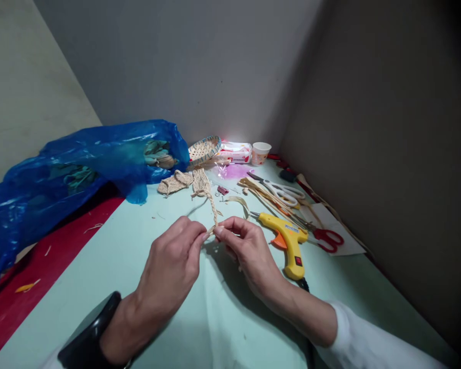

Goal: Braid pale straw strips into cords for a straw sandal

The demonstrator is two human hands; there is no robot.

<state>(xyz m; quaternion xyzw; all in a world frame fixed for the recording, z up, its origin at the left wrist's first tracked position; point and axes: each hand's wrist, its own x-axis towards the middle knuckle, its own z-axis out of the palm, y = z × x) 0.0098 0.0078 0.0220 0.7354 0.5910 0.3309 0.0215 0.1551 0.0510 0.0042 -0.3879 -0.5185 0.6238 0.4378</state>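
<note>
My left hand (171, 264) and my right hand (246, 251) meet over the pale green table (138, 246). Both pinch the near end of a thin braided straw cord (213, 207). The cord runs away from me to a wider woven straw piece (201, 182) lying flat on the table. A second woven straw piece (174, 183) lies just left of it. A black band sits on my left wrist, and a white sleeve covers my right forearm.
A yellow glue gun (288, 241) lies right of my right hand. Beyond it are white-handled scissors (282, 190), red-handled scissors (326, 237), loose straw strips (261, 195). At the back stand a small woven basket (204, 149), a wipes pack (235, 151), a paper cup (260, 152). A blue plastic bag (80, 169) fills the left.
</note>
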